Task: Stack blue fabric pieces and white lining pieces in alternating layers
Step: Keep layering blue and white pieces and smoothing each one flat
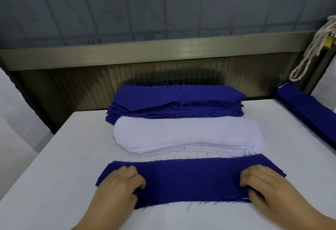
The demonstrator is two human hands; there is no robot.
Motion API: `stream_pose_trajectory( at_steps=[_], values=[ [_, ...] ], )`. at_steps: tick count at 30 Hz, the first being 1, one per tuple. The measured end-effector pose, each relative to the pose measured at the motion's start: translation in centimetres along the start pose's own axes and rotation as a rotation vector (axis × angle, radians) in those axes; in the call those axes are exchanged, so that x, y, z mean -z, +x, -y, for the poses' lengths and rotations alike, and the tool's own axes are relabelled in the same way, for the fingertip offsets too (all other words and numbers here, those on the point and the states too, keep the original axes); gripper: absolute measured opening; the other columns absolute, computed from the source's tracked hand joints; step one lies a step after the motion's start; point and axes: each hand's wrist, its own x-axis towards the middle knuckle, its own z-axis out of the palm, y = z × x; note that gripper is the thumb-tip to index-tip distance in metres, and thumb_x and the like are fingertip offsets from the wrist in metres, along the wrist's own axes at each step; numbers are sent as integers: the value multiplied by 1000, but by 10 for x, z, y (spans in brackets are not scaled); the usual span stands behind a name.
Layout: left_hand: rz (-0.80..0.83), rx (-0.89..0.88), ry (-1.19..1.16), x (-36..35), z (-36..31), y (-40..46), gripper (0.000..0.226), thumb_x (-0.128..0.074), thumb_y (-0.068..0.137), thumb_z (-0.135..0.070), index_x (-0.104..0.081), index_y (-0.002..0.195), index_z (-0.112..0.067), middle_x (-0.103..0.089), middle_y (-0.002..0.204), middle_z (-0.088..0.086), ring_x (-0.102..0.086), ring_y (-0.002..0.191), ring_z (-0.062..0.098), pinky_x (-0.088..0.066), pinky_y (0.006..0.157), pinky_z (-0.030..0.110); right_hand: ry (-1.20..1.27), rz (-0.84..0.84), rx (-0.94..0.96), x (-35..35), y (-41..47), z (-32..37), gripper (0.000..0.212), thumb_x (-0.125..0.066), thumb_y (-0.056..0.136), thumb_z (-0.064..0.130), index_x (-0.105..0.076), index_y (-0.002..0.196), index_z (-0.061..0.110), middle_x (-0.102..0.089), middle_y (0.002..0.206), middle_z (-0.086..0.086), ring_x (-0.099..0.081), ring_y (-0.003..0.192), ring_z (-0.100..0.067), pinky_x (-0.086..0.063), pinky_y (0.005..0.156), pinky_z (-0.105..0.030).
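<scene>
Gripping each end of the blue fabric piece (190, 179), left hand (120, 184), right hand (261, 186), fingers curled, knuckles up

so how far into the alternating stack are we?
Barely started. A single blue piece lies nearest the person, left hand and right hand gripping its ends; a sliver of white shows under its right end. The white lining pile and blue pile behind it remain thick, so nearly all layers are left.
</scene>
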Motion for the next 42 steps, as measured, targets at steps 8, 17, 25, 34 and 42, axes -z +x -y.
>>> stream_pose_trajectory(
  at_steps=[8,17,25,34,42],
  values=[
    [70,117,-280,-2,1,-4,22,-45,72,-63,-56,77,-45,-56,88,-23,-52,88,-2,-42,72,14,44,97,13,7,-1,5,23,-55,87,42,-73,85,28,-63,95,18,-59,86,1,-45,77,-15],
    [0,184,-221,-14,3,4,24,-57,84,-13,-56,81,-36,-50,90,-24,-48,90,-2,-42,73,15,-3,104,-149,-1,14,5,31,-80,66,2,-68,81,27,-58,86,22,-54,76,2,-42,72,-15],
    [-95,476,20,-3,26,13,19,-54,83,-13,-53,75,-30,-50,79,-15,-47,71,2,-42,59,17,-129,71,-451,12,16,-22,29,-75,71,2,-59,70,25,-56,71,12,-54,61,-13,-45,51,-26],
    [-180,135,-24,-15,7,76,48,-56,94,-32,-48,139,-17,-46,143,-4,-42,130,14,-23,109,21,31,69,-275,-4,89,-28,38,-70,83,19,-61,120,23,-54,117,15,-50,109,-8,-34,96,-21],
    [-345,55,27,-26,15,81,31,-78,74,-2,-74,104,-9,-70,109,4,-68,97,23,-53,86,35,-6,-75,-196,-22,79,-41,23,-77,79,14,-72,101,17,-68,107,10,-64,96,-10,-45,88,-18]
  ],
)
